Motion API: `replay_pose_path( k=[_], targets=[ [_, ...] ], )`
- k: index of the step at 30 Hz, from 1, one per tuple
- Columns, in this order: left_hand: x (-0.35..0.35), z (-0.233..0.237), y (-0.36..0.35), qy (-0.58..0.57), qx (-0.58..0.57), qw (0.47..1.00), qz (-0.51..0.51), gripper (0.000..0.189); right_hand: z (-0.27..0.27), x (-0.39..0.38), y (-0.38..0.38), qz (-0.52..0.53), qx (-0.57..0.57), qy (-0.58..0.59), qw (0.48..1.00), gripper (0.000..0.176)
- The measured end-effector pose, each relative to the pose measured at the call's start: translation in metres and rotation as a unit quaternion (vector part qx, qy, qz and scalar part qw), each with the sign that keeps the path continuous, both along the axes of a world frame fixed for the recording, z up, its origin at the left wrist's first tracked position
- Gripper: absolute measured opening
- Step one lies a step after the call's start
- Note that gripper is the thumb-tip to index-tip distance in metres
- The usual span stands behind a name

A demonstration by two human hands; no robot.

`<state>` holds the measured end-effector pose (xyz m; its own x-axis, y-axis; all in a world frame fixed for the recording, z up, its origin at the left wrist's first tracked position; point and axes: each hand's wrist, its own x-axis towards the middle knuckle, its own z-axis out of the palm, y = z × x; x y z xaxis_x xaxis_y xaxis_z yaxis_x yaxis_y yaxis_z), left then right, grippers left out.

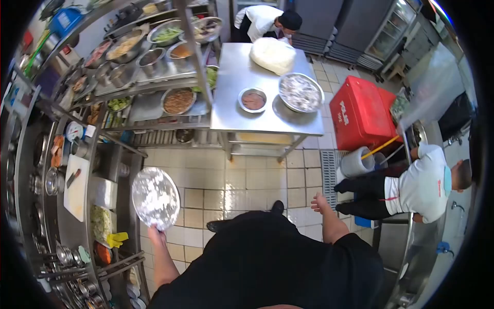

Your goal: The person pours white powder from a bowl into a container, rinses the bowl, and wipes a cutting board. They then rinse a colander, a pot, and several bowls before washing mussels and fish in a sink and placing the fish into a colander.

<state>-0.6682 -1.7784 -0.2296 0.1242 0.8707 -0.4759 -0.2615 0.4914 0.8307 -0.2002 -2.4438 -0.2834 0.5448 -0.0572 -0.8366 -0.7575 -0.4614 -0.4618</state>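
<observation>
My left hand (157,233) grips the near rim of a large round metal tray (155,198), held out to my left over the tiled floor. Its shiny surface throws back bright patches of light. Off to my right, my right hand (319,203) hangs in the air, holding nothing, its fingers apart. In front of me a steel table (229,77) bears a small metal bowl of reddish-brown food (252,100), a bigger bowl of whitish-grey pieces (301,92) and a bulging white bag (273,55).
Steel shelves (154,85) with food bowls line the left. A knife lies on a white cutting board (77,188). Red cooler boxes (363,113) and a bucket (356,164) stand right. One person (417,185) is by the sink, another (265,23) behind the table.
</observation>
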Motion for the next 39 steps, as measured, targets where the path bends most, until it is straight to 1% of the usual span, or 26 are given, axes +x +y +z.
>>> replay_pose_path(
  k=[1, 2, 3, 4, 5, 6, 7, 8, 10, 12, 13, 16, 19, 20, 21, 23, 25, 28, 29, 31, 33, 35, 37, 39],
  targets=[
    [0.043, 0.021, 0.002, -0.014, 0.014, 1.000, -0.009, 0.039, -0.007, 0.001, -0.015, -0.015, 0.002, 0.014, 1.000, 0.068],
    [0.105, 0.027, 0.006, 0.012, 0.000, 1.000, -0.010, 0.040, -0.040, 0.033, -0.034, -0.023, 0.003, 0.043, 0.999, 0.068],
    [0.152, 0.035, -0.007, -0.029, 0.026, 0.999, -0.038, 0.040, -0.068, 0.043, -0.058, -0.036, 0.006, 0.060, 0.998, 0.068],
    [0.188, 0.036, -0.019, -0.031, 0.019, 0.998, -0.053, 0.040, -0.066, 0.040, -0.083, -0.043, -0.005, 0.063, 0.997, 0.066],
    [0.179, 0.050, -0.067, -0.052, 0.024, 0.995, -0.079, 0.040, -0.065, -0.005, -0.153, -0.060, 0.004, 0.053, 0.997, 0.065],
    [0.217, 0.054, -0.072, -0.040, 0.018, 0.996, -0.081, 0.041, -0.082, 0.006, -0.180, -0.069, 0.006, 0.066, 0.995, 0.064],
    [0.243, 0.058, -0.078, -0.034, 0.015, 0.995, -0.089, 0.042, -0.084, 0.001, -0.194, -0.084, 0.009, 0.072, 0.994, 0.064],
    [0.266, 0.062, -0.082, -0.047, 0.006, 0.994, -0.102, 0.042, -0.087, 0.000, -0.204, -0.135, -0.007, 0.091, 0.987, 0.062],
    [0.310, 0.083, -0.102, -0.074, 0.004, 0.987, -0.140, 0.042, -0.086, -0.002, -0.219, -0.173, -0.004, 0.087, 0.981, 0.060],
    [0.340, 0.110, -0.132, -0.089, 0.012, 0.981, -0.171, 0.043, -0.090, -0.012, -0.243, -0.188, -0.009, 0.072, 0.979, 0.059],
    [0.359, 0.119, -0.138, -0.094, 0.017, 0.979, -0.181, 0.043, -0.086, -0.007, -0.240, -0.192, 0.009, 0.064, 0.979, 0.059],
    [0.408, 0.138, -0.147, -0.096, 0.013, 0.979, -0.178, 0.038, -0.079, 0.021, -0.210, -0.183, 0.050, 0.041, 0.981, 0.058],
    [0.454, 0.154, -0.146, -0.083, 0.010, 0.982, -0.171, 0.031, -0.068, 0.044, -0.178, -0.151, 0.090, 0.012, 0.984, 0.061],
    [0.472, 0.162, -0.146, -0.071, 0.013, 0.983, -0.170, 0.030, -0.061, 0.052, -0.166, -0.127, 0.084, 0.002, 0.988, 0.065],
    [0.490, 0.170, -0.145, -0.058, 0.016, 0.983, -0.171, 0.029, -0.054, 0.059, -0.154, -0.135, 0.083, 0.002, 0.987, 0.063],
    [0.525, 0.169, -0.130, -0.031, 0.053, 0.981, -0.181, 0.025, -0.042, 0.065, -0.128, -0.154, 0.077, 0.005, 0.985, 0.060],
    [0.556, 0.182, -0.123, -0.006, 0.058, 0.978, -0.200, 0.020, -0.036, 0.064, -0.103, -0.181, 0.065, -0.003, 0.981, 0.062],
    [0.593, 0.175, -0.089, -0.007, 0.062, 0.959, -0.277, 0.015, -0.036, 0.038, -0.067, -0.229, 0.033, 0.000, 0.973, 0.063],
    [0.602, 0.173, -0.079, -0.015, 0.050, 0.951, -0.303, 0.014, -0.037, 0.020, -0.053, -0.245, 0.039, 0.011, 0.969, 0.064],
    [0.617, 0.182, -0.068, -0.017, 0.041, 0.949, -0.313, 0.009, -0.027, -0.009, -0.019, -0.277, 0.049, 0.028, 0.959, 0.065],
    [0.632, 0.176, -0.045, -0.015, 0.039, 0.929, -0.367, 0.010, -0.018, -0.033, 0.017, -0.298, 0.047, 0.038, 0.953, 0.068],
    [0.645, 0.167, -0.023, -0.011, 0.031, 0.908, -0.417, 0.014, -0.012, -0.056, 0.048, -0.290, 0.042, 0.036, 0.955, 0.069],
    [0.656, 0.174, -0.013, -0.034, 0.023, 0.900, -0.435, 0.013, 0.001, -0.069, 0.079, -0.286, 0.044, 0.070, 0.955, 0.065],
    [0.669, 0.189, -0.008, -0.045, 0.015, 0.893, -0.447, 0.014, 0.014, -0.073, 0.101, -0.250, 0.032, 0.087, 0.964, 0.057]
  ],
)
